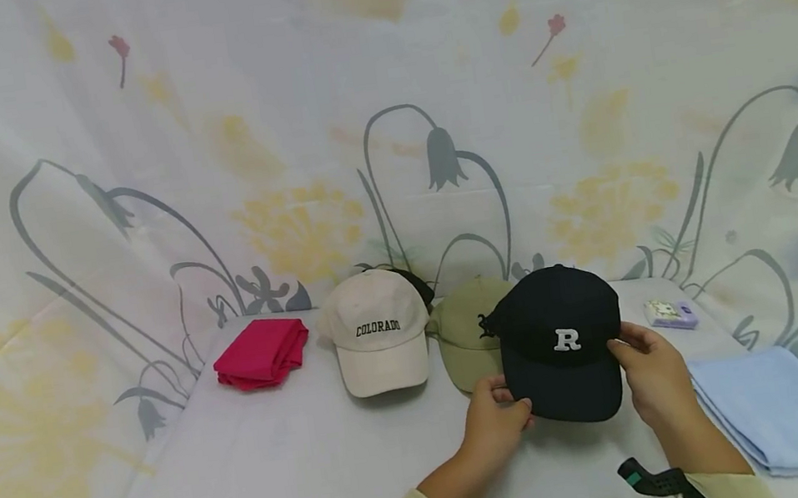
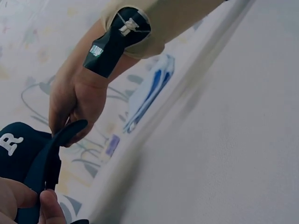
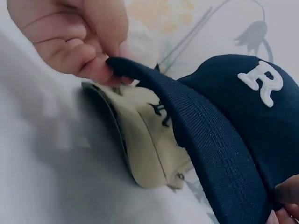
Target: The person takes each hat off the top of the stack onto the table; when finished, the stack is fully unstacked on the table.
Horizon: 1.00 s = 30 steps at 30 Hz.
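Observation:
Between both hands, a dark navy baseball cap (image 1: 560, 320) with a white R is held up off the table, its front facing me. My left hand (image 1: 493, 422) pinches the left edge of its brim between thumb and fingers. At the cap's right side, my right hand (image 1: 653, 371) grips it near where brim meets crown, thumb in front. Just behind and left of it stands an olive green cap (image 1: 467, 341), partly covered by the navy one. The right wrist view shows the green cap's brim (image 3: 140, 144) below the navy cap's brim (image 3: 201, 135).
Left of the green cap sits a beige COLORADO cap (image 1: 380, 335), with something black behind it. A folded red cloth (image 1: 261, 353) lies at the left. On the right are a small purple-and-yellow packet (image 1: 671, 314) and a folded light blue cloth (image 1: 791, 412). A flowered curtain hangs behind the white table.

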Each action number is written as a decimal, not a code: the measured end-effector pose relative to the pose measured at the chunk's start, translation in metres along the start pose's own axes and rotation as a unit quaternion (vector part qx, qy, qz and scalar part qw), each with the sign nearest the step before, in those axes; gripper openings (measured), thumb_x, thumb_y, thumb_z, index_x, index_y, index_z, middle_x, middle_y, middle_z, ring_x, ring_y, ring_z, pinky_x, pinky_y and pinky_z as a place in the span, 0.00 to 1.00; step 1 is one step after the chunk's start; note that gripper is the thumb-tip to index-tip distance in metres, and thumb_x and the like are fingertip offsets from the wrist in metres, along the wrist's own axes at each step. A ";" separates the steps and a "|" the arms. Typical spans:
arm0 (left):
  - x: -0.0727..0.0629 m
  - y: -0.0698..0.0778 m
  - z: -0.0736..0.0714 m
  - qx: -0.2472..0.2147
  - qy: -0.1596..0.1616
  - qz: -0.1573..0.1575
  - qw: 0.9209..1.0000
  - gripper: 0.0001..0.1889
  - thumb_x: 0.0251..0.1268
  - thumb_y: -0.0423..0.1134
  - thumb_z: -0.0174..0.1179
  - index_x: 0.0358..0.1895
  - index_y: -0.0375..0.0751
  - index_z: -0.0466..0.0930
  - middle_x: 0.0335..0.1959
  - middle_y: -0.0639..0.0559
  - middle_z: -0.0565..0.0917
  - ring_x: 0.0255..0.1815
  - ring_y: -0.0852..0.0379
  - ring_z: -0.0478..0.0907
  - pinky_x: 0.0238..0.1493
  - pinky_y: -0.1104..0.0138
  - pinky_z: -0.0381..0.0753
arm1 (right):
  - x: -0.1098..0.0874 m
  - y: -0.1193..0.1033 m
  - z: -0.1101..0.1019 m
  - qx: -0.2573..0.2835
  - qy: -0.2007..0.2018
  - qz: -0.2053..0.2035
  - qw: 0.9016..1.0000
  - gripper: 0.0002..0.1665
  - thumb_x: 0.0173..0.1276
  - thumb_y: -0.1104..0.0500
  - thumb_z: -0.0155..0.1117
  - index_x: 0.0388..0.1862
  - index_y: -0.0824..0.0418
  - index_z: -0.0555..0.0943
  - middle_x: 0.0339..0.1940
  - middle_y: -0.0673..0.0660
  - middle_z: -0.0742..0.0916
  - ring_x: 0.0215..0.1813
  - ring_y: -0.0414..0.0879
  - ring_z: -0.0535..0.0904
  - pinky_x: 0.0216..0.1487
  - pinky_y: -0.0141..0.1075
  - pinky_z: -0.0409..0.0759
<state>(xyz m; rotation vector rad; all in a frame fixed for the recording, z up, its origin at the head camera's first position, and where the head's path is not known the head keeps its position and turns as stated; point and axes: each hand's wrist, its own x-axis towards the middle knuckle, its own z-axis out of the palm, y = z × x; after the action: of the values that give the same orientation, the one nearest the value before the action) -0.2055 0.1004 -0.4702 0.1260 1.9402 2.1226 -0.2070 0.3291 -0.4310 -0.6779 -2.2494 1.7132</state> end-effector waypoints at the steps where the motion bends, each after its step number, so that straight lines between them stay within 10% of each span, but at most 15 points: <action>1: 0.001 0.000 0.004 -0.004 -0.001 0.000 1.000 0.24 0.67 0.24 0.65 0.64 0.34 0.70 0.41 0.48 0.73 0.29 0.60 0.81 0.35 0.68 0.86 | 0.002 0.000 -0.004 -0.003 0.000 -0.001 1.000 0.34 0.82 0.55 0.56 0.81 0.65 0.64 0.73 0.61 0.73 0.60 0.38 0.74 0.57 0.22 0.76; 15: 0.018 0.003 0.050 0.007 -0.001 -0.003 1.000 0.23 0.66 0.25 0.66 0.62 0.37 0.72 0.41 0.51 0.74 0.27 0.60 0.83 0.31 0.70 0.81 | 0.020 -0.007 -0.045 -0.081 0.018 -0.011 0.996 0.35 0.81 0.52 0.56 0.80 0.67 0.65 0.65 0.57 0.77 0.52 0.33 0.74 0.44 0.16 0.73; 22: 0.033 -0.009 0.067 0.037 0.021 0.011 0.999 0.26 0.62 0.24 0.66 0.64 0.32 0.73 0.41 0.50 0.74 0.29 0.59 0.82 0.31 0.69 0.79 | 0.045 0.012 -0.042 0.099 0.021 0.042 0.994 0.21 0.78 0.65 0.57 0.67 0.60 0.71 0.40 0.39 0.80 0.41 0.30 0.75 0.42 0.20 0.78; 30: 0.033 -0.011 0.085 0.118 0.064 0.045 0.990 0.27 0.61 0.29 0.68 0.63 0.24 0.75 0.60 0.36 0.78 0.65 0.41 0.76 0.67 0.49 0.78 | 0.065 0.031 -0.031 0.137 0.063 0.069 0.986 0.18 0.77 0.62 0.59 0.63 0.56 0.76 0.36 0.38 0.81 0.39 0.31 0.79 0.38 0.25 0.82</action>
<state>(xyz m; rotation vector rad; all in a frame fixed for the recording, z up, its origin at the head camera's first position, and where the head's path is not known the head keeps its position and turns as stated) -0.2159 0.1916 -0.4758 0.1273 2.2991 1.9915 -0.2427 0.3935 -0.4574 -0.8662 -1.8758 1.9361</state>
